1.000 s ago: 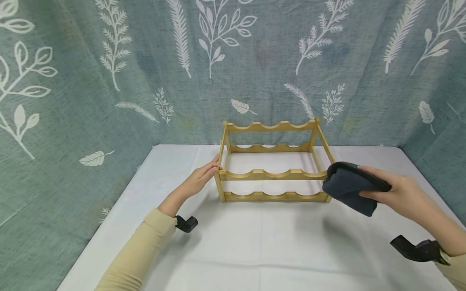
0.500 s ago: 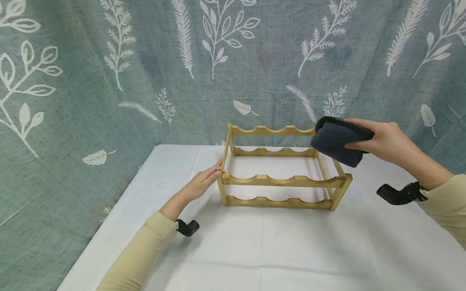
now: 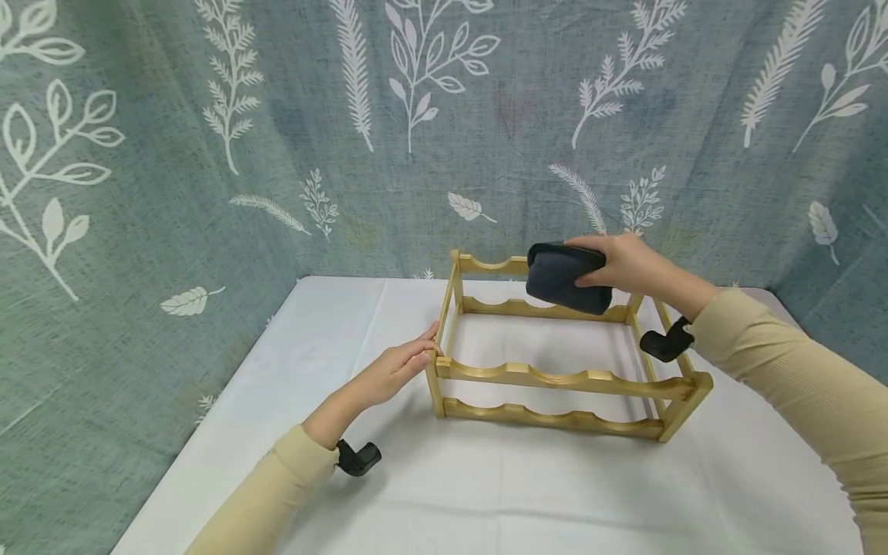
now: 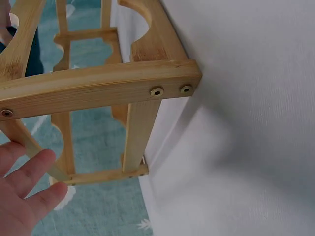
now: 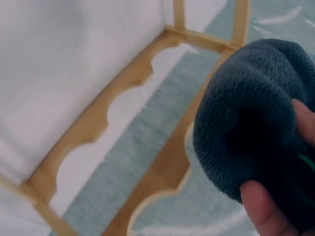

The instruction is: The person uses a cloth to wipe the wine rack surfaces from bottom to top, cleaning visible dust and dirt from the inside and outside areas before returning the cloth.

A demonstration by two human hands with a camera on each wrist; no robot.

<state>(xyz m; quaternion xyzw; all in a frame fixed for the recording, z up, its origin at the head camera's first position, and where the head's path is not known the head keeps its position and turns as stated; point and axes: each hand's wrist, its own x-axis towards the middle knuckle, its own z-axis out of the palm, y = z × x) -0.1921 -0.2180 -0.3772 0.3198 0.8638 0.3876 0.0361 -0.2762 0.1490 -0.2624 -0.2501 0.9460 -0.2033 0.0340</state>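
A light wooden rack point(image 3: 527, 376) with scalloped rails stands on the white table, turned slightly. At its left end my left hand point(image 3: 398, 366) touches the frame near the front corner post. The left wrist view shows those fingers point(image 4: 34, 174) extended and spread beside the rack's end bar point(image 4: 98, 88). Above the rack's back half, my right hand point(image 3: 634, 262) grips a dark navy, folded plush item point(image 3: 558, 277) between thumb and fingers. Up close in the right wrist view, its fuzzy rounded rim point(image 5: 221, 113) surrounds a dark hollow; the exact kind I cannot tell.
A white cloth covers the table point(image 3: 388, 493). Behind it and at both sides hangs a grey-green curtain point(image 3: 388, 208) with white leaf prints. Black camera mounts sit on both wrists, and the right one point(image 3: 666, 341) overlaps the rack's right end in the head view.
My right hand has lifted the navy item from the rack's front right corner and carried it left over the rack. The rack has shifted nearer and turned, with my left hand following.
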